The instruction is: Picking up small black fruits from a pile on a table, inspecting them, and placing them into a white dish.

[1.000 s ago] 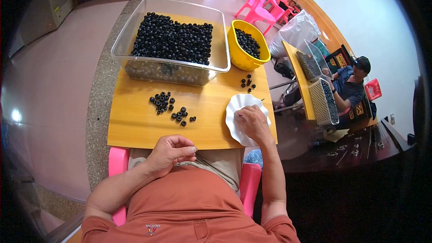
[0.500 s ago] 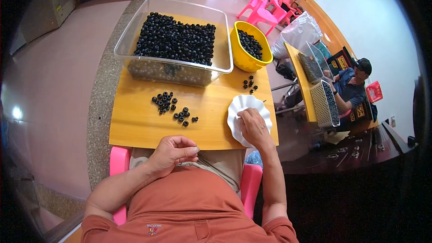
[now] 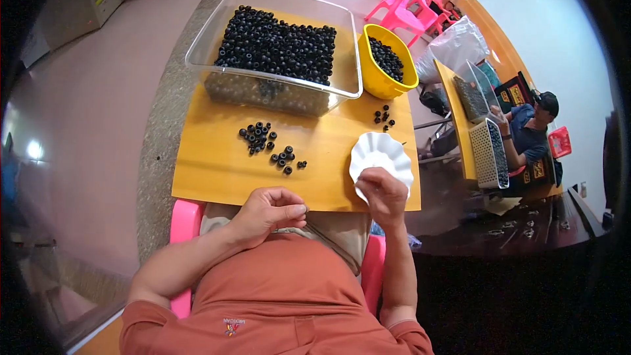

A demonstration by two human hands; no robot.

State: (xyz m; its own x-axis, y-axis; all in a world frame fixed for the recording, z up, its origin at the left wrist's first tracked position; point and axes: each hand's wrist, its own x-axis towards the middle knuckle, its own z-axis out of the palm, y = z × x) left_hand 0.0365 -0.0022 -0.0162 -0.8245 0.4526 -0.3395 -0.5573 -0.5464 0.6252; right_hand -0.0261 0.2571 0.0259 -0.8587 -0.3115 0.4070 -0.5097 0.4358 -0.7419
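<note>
L hand (image 3: 273, 213) is by the table's near edge, over the lap, thumb & forefinger pinched on a tiny dark bit (image 3: 307, 210); too small to ID. R hand (image 3: 383, 196) is over the near side of the white dish (image 3: 378, 148), fingers bent and bunched; tips unclear, so can't tell if it grips anything, nor if it touches the dish. Dish is wavy-rimmed, near the table's (image 3: 217, 171) R near corner; can't make out any contents.

Black beads: main heap (image 3: 258, 135) well L of the dish, smaller cluster (image 3: 284, 158) just beside the heap, a few loose beads (image 3: 384, 116) b/w dish and yellow tub (image 3: 388, 89). Clear box (image 3: 282, 80) at the back holds lots more; tub, just R of it, has some too.

Step in hand, prob.: fingertip work w/ both hands, L steadying its bit, R busy at the dish. Next move, I'd judge, calls for a light, precise R pinch, clear of the rim, plus a firm L pinch so the bit doesn't slip.
</note>
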